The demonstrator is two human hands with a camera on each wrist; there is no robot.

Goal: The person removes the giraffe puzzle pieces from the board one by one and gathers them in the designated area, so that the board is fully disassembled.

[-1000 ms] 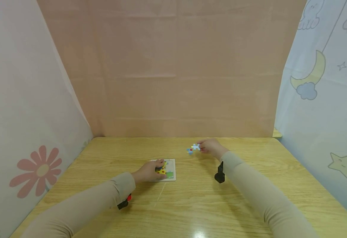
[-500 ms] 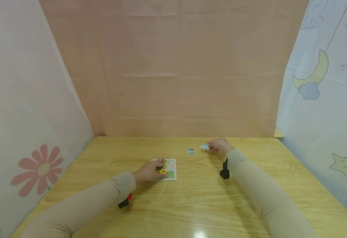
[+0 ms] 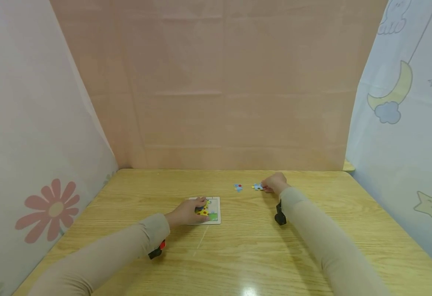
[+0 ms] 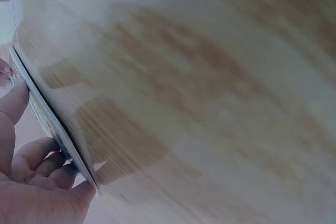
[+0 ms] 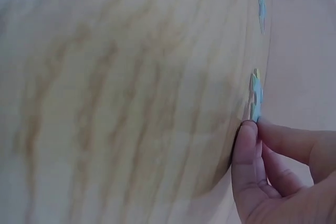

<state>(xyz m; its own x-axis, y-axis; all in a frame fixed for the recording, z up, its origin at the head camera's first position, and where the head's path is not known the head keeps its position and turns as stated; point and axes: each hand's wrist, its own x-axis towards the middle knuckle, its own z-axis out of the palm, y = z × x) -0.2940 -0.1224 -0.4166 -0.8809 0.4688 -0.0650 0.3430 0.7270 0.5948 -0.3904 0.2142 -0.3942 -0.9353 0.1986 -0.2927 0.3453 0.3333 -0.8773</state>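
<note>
My left hand holds the white-bordered jigsaw board flat on the table, covering its left side. A yellow spotted figure and a green patch show on the board in the head view. In the left wrist view the fingers bend over the board's thin edge. Farther right, my right hand pinches a light blue jigsaw piece between thumb and fingertips; the right wrist view shows this piece edge-on, close to the tabletop. A second blue piece with a red spot lies to its left.
The wooden table ends at a brown backdrop. Printed white sheets stand at left and right. A dark camera mount sits on each wrist.
My right hand has drawn its jigsaw piece rightward, away from the red-spotted piece, then lowered it slightly toward the table and turned it. My left hand stays on the board.
</note>
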